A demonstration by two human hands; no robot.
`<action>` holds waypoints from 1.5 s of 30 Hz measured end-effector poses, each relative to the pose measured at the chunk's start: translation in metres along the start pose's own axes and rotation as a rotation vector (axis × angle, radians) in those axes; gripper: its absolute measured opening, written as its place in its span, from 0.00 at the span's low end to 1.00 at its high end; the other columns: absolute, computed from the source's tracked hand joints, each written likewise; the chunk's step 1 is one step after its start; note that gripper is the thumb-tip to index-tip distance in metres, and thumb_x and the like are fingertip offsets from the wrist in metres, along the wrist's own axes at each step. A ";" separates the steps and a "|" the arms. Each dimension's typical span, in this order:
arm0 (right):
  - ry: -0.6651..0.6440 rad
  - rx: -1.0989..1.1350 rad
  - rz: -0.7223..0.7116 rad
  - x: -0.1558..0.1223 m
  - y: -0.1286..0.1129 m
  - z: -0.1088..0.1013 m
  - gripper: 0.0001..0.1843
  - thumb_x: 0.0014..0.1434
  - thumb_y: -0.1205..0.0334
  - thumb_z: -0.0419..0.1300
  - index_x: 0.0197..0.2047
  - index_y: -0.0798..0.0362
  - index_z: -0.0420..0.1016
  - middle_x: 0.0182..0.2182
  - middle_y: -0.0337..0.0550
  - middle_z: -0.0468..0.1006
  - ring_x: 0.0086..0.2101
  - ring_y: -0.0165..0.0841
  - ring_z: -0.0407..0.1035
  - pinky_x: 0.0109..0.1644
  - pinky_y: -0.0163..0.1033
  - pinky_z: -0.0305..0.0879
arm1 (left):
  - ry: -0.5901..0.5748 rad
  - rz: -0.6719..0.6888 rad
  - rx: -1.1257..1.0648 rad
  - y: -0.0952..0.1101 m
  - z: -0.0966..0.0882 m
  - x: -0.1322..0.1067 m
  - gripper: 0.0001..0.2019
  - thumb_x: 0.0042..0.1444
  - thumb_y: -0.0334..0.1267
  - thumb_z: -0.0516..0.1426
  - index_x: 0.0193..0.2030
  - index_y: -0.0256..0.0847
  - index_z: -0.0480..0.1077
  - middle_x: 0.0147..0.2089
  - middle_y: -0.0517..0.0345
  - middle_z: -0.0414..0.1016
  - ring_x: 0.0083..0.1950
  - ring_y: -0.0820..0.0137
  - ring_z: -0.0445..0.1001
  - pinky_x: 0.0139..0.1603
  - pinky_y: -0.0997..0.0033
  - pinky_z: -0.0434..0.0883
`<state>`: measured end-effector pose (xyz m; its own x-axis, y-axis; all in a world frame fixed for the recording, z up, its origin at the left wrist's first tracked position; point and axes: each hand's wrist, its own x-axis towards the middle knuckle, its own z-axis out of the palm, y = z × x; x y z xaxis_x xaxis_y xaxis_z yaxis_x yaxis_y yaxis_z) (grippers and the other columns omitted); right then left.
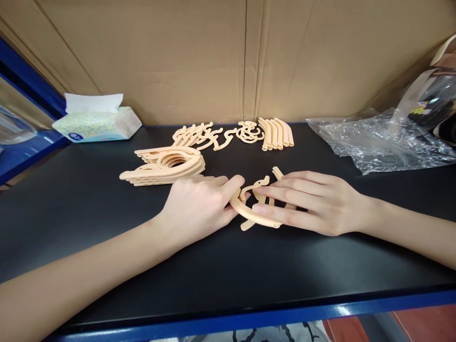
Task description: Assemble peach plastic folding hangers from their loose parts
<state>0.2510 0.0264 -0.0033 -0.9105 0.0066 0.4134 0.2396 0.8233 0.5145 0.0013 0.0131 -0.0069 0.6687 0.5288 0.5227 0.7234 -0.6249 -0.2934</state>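
Several loose parts of a beige plastic folding hanger lie between my hands, above the black tabletop. My left hand (203, 202) is closed, its thumb and fingers pinching the left end of a curved hanger arm (254, 214). From the right, my right hand (317, 202) reaches over the same arm, its fingers long and pressed against the parts; its palm side is hidden. A small hook (261, 183) shows between the hands. More straight pieces stick out under and behind my right fingers, partly covered.
Behind my left hand is a stack of folded hangers (164, 166). Along the back lie hooks (192, 134), more small curved pieces (249, 133) and a row of hanger arms (276, 134). A tissue pack (98, 124) stands back left, clear plastic bag (388, 137) back right. Cardboard (178, 57) walls the back.
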 end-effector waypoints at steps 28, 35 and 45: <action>-0.193 0.499 0.407 -0.006 0.009 0.018 0.17 0.70 0.57 0.50 0.55 0.51 0.73 0.52 0.49 0.74 0.49 0.36 0.67 0.52 0.44 0.68 | -0.140 0.100 -0.035 -0.005 0.007 0.000 0.13 0.65 0.37 0.50 0.51 0.41 0.72 0.25 0.64 0.73 0.18 0.72 0.69 0.19 0.71 0.51; -0.188 0.335 0.520 -0.008 0.015 0.020 0.18 0.70 0.58 0.48 0.48 0.54 0.78 0.42 0.48 0.76 0.41 0.36 0.67 0.48 0.44 0.65 | -0.173 0.240 0.118 -0.008 -0.001 0.004 0.18 0.63 0.31 0.52 0.58 0.38 0.69 0.30 0.59 0.74 0.24 0.69 0.73 0.21 0.71 0.57; -0.197 0.189 0.381 -0.012 0.024 0.019 0.19 0.70 0.58 0.49 0.50 0.53 0.79 0.31 0.43 0.74 0.36 0.34 0.67 0.48 0.42 0.62 | -0.327 0.107 -0.053 -0.012 0.001 0.004 0.18 0.65 0.33 0.52 0.61 0.45 0.69 0.37 0.58 0.74 0.27 0.74 0.73 0.23 0.77 0.62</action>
<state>0.2615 0.0568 -0.0101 -0.8205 0.4214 0.3862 0.5206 0.8299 0.2007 -0.0041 0.0234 -0.0021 0.7661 0.6091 0.2050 0.6421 -0.7113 -0.2860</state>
